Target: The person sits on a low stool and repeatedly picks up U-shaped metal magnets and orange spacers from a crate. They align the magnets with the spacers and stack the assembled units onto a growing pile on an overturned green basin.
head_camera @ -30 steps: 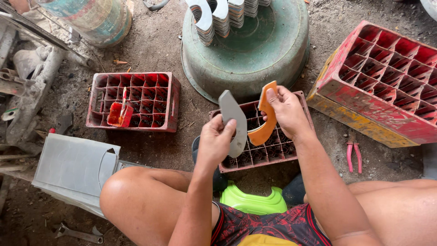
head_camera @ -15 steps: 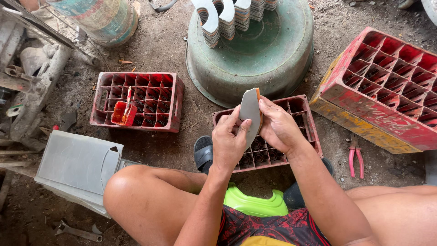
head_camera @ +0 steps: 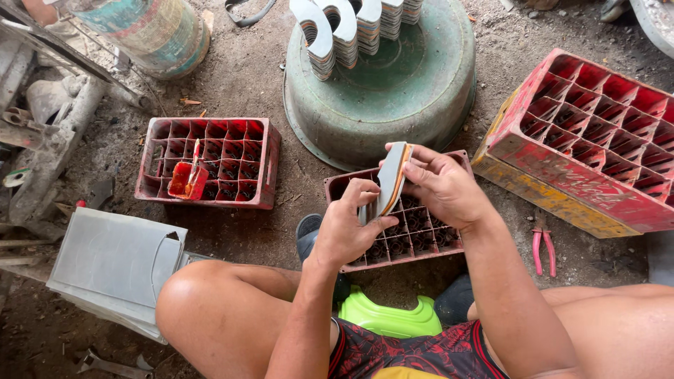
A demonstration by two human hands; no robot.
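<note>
Left hand point(head_camera: 345, 228) pinching the lower end of two curved sole pieces point(head_camera: 390, 180), grey on orange, over the middle crate point(head_camera: 449, 242). Right hand point(head_camera: 444, 186) clamping the top edge. Probably light, bendy; best gripped at the ends.

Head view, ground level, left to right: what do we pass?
Grey sheet stack → small red crate with orange glue cup → left hand → grey-and-orange sole pieces → right hand → pink pliers → big tilted red crate.
</note>
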